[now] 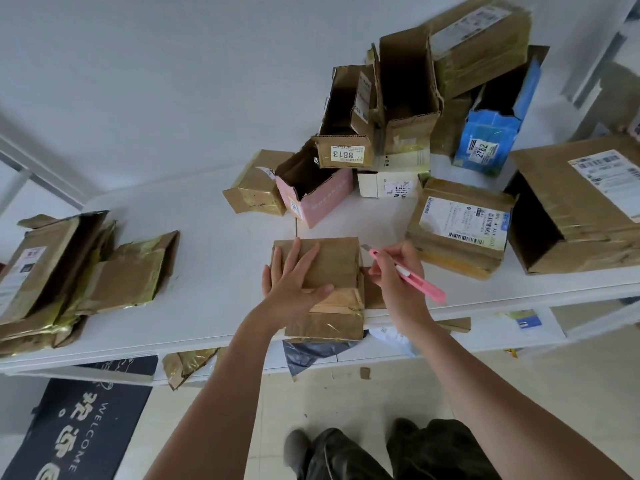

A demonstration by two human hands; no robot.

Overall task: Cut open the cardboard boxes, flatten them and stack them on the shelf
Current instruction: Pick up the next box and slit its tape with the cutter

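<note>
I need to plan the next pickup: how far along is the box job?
Done: flattened brown cardboard stacked at left. In hand: left hand presses a small brown taped box; right hand holds a pink utility knife. Left: the pile of uncut boxes behind.

Single head-worn wide-angle view, looking steeply down and forward, close over a white shelf [207, 209], both forearms reaching in from below, floor at the bottom edge.

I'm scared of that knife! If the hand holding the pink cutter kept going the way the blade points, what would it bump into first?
The right hand aims the pink cutter up-left, past the brown box. Bare white tabletop lies ahead, then probably the pink box, though depth is unclear.
</note>
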